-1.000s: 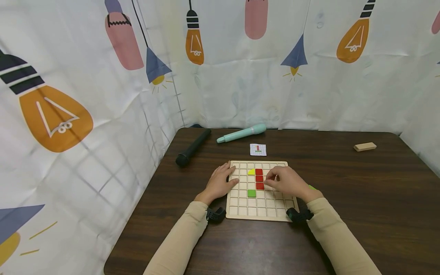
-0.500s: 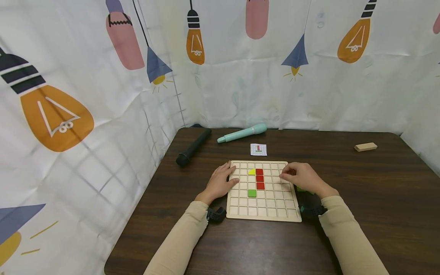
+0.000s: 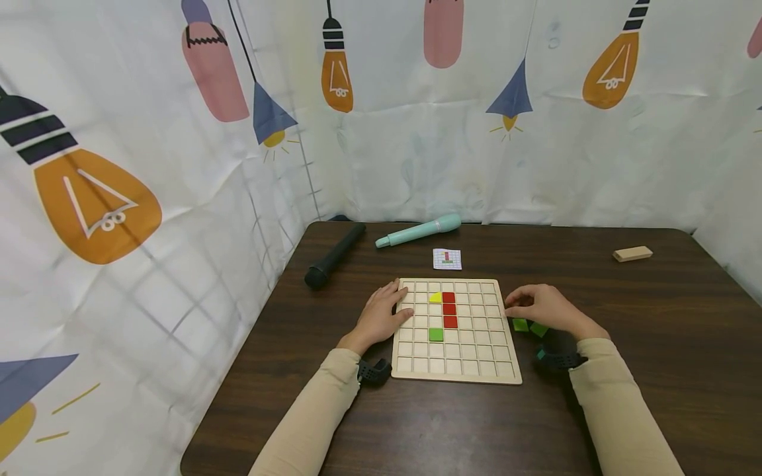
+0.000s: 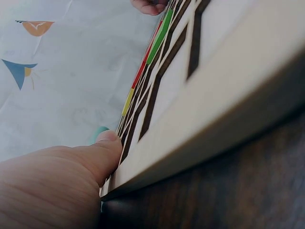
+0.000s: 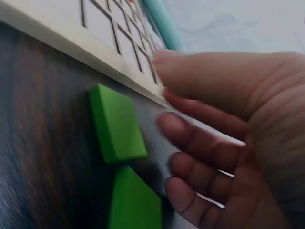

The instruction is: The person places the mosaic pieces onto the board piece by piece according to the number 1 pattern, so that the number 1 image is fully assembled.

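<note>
A pale wooden grid board (image 3: 473, 363) lies on the table, with red tiles (image 3: 450, 309), a yellow tile (image 3: 436, 297) and a green tile (image 3: 436, 334) in its cells. My left hand (image 3: 375, 320) rests on the board's left edge, fingers extended and thumb on top. Just past the right edge, my right hand (image 3: 548, 307) hovers over loose green tiles (image 3: 520, 325). In the right wrist view, one green tile (image 5: 119, 124) lies below the fingertips, apart from them. Nothing shows between the right thumb and fingers, which are loosely bent.
A small printed pattern card (image 3: 446, 259) lies behind the board. Beyond it are a teal microphone (image 3: 419, 231) and, to the left, a black microphone (image 3: 335, 256). A wooden block (image 3: 633, 254) lies far right. A patterned curtain (image 3: 405, 152) hangs behind the table.
My right hand has moved right from beside the red tiles, off the board, to the loose green tiles. My left hand has stayed on the board's left edge.
</note>
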{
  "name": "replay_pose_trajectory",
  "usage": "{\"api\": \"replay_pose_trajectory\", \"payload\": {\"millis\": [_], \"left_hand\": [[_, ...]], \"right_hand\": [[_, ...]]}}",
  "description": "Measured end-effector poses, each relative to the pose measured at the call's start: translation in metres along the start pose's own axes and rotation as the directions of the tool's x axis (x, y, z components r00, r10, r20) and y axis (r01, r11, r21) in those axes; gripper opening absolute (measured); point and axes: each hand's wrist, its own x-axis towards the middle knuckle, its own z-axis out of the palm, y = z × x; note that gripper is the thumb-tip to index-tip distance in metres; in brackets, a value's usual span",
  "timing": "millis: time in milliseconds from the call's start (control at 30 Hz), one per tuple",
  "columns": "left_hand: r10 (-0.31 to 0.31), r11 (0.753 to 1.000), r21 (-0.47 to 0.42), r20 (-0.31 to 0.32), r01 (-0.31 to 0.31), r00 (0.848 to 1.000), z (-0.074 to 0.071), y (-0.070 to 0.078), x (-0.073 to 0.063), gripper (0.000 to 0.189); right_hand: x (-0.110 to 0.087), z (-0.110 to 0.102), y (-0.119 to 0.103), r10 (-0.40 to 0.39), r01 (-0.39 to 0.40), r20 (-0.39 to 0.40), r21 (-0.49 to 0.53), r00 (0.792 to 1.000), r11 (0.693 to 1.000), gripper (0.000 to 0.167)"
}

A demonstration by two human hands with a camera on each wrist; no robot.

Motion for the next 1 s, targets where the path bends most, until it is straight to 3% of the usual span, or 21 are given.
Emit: {"api": "replay_pose_trajectory", "payload": {"millis": [167, 400, 633, 1000], "left_hand": [[0.001, 1.0, 0.002, 0.0, -0.001, 1.0, 0.0, 0.0, 0.0, 0.06], [0.004, 1.0, 0.001, -0.001, -0.004, 1.0, 0.0, 0.001, 0.0, 0.06], [0.0, 1.0, 0.008, 0.003, 0.0, 1.0, 0.0, -0.001, 0.0, 0.06], [-0.011, 1.0, 0.001, 0.014, 0.011, 1.0, 0.0, 0.0, 0.0, 0.061]], "right_hand": [[-0.005, -0.008, 0.009, 0.006, -0.008, 0.101, 0.019, 0.995, 1.0, 0.038], [-0.01, -0.015, 0.017, -0.015, 0.012, 0.155, 0.015, 0.988, 1.0, 0.041], [-0.012, -0.011, 0.012, -0.022, 0.019, 0.153, 0.022, 0.988, 1.0, 0.038], [-0.018, -0.004, 0.015, -0.014, 0.014, 0.077, 0.01, 0.997, 1.0, 0.041]]}}
